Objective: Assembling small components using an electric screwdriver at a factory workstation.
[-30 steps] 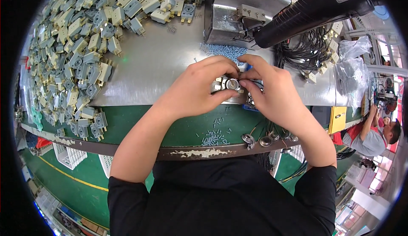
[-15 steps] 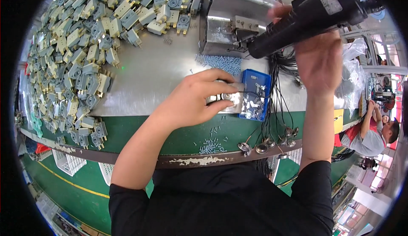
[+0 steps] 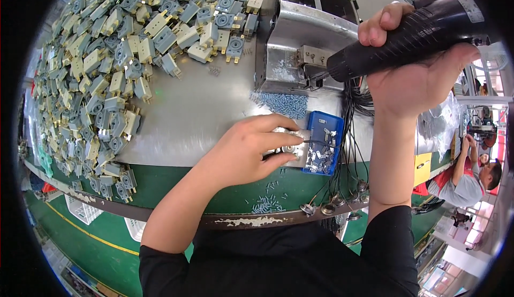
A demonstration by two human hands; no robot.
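My right hand (image 3: 415,80) grips a black electric screwdriver (image 3: 407,37), fingers over its top and palm beneath. The screwdriver lies tilted, its bit end pointing left at the metal screw feeder (image 3: 310,56); whether the bit touches is unclear. My left hand (image 3: 249,147) is curled low over the bench, thumb and fingers closed round a small silvery metal part (image 3: 289,149) with a black wire, mostly hidden by the fingers. Right beside those fingers sits a blue tray (image 3: 338,155) of small metal terminals. Bluish screws (image 3: 286,104) lie heaped between left hand and feeder.
A large pile of grey and cream switch-like parts (image 3: 118,67) covers the bench's left. Black wires (image 3: 350,131) with round metal ends hang over the front edge. More screws (image 3: 267,204) lie on the green mat. Another person (image 3: 466,176) works at far right.
The view has tilted, so the bench sits lower in the picture. My right hand's fingers have wrapped further over the screwdriver, whose bit remains by the feeder. My left hand keeps its hold.
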